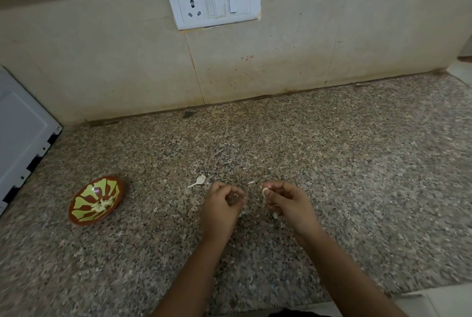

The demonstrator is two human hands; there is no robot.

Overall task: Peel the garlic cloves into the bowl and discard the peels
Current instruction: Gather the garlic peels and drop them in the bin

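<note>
Fingers (231,190) of the left hand (218,208) hide their contents.

Counter colours we spotted, lol

We had a reddish-brown bowl (85,195) with lime-green petal streaks, a pale cream garlic clove (265,191), a whitish peel (198,182), a countertop (332,163) speckled brown, grey and black, beige wall tiles (127,61) flecked rusty red, and a white switch plate (214,2).

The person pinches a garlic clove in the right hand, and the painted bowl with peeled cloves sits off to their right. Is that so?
Not quite. The head view shows the painted bowl on the person's left, not their right. The right hand does pinch a garlic clove, and peeled cloves do lie in the bowl.
</note>
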